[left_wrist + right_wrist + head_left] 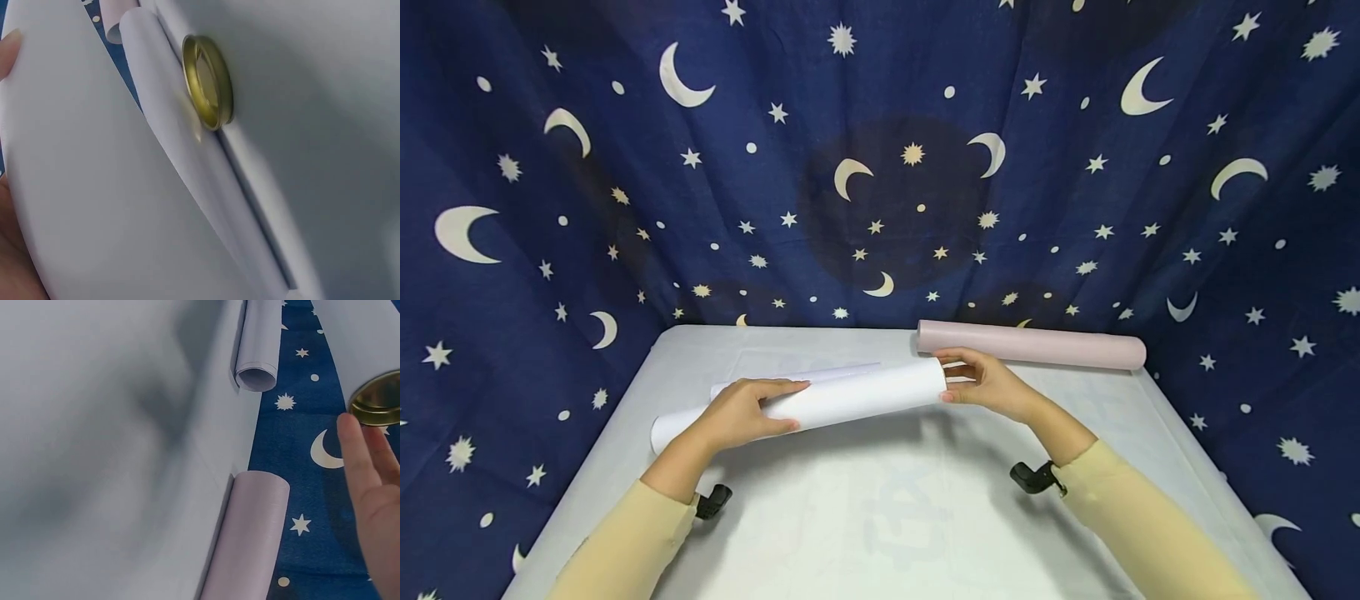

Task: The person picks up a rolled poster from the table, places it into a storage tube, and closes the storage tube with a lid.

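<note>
Tube [865, 394] left, roll [1030, 344] right, curtain [895, 100] behind

It's a curtained booth: starry blue cloth [880, 100] walls a white table [820, 508].

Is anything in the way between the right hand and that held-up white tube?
Nothing that shows. The right hand is right at the end of the white tube, and the pink roll lies farther back, not between them.
</note>
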`<control>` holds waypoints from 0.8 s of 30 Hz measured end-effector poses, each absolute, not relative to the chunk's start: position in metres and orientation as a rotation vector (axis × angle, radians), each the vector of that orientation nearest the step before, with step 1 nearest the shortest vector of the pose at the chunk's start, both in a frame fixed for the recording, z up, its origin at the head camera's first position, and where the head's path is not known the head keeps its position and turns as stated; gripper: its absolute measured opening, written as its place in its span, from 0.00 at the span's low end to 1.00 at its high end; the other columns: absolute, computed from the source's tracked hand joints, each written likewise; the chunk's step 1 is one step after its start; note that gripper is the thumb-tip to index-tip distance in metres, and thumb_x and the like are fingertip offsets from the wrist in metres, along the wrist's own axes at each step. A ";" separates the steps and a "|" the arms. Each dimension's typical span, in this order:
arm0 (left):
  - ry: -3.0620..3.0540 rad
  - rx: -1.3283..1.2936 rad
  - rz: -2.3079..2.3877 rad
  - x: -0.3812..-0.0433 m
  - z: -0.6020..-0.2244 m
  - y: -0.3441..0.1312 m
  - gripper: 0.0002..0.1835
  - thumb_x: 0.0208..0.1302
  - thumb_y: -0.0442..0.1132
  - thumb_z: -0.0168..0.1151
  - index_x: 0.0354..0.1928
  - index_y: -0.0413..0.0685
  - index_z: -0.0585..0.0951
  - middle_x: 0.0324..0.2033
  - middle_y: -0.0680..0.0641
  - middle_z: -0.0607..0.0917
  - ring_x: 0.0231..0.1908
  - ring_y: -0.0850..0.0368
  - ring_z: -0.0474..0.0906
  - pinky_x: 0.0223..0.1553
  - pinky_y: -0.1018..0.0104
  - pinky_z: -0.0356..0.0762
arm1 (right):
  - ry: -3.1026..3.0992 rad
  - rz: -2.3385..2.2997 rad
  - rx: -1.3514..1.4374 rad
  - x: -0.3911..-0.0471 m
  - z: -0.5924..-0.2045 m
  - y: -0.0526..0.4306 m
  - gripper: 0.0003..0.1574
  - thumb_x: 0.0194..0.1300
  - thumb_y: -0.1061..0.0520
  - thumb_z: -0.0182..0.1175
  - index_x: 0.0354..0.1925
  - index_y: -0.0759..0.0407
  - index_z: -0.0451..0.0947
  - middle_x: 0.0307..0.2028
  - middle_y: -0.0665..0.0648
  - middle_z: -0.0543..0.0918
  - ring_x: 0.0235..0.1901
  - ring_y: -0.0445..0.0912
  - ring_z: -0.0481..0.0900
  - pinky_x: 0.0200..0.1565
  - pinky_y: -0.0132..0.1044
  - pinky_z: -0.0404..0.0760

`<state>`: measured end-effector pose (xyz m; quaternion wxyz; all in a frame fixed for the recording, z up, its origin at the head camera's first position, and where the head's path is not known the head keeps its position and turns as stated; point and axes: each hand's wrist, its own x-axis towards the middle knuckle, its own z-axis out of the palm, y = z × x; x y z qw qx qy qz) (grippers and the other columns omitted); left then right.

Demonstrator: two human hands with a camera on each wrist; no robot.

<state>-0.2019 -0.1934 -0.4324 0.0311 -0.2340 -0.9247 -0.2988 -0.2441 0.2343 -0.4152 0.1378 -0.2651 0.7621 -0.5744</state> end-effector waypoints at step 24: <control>-2.909 -0.642 -0.774 -0.240 -0.416 -0.216 0.34 0.52 0.58 0.77 0.64 0.74 0.79 0.59 0.55 0.82 0.58 0.50 0.78 0.52 0.50 0.76 | 2.641 -1.272 -0.769 -0.251 -0.399 0.266 0.31 0.71 0.56 0.62 0.67 0.67 0.70 0.65 0.69 0.73 0.61 0.64 0.74 0.60 0.55 0.76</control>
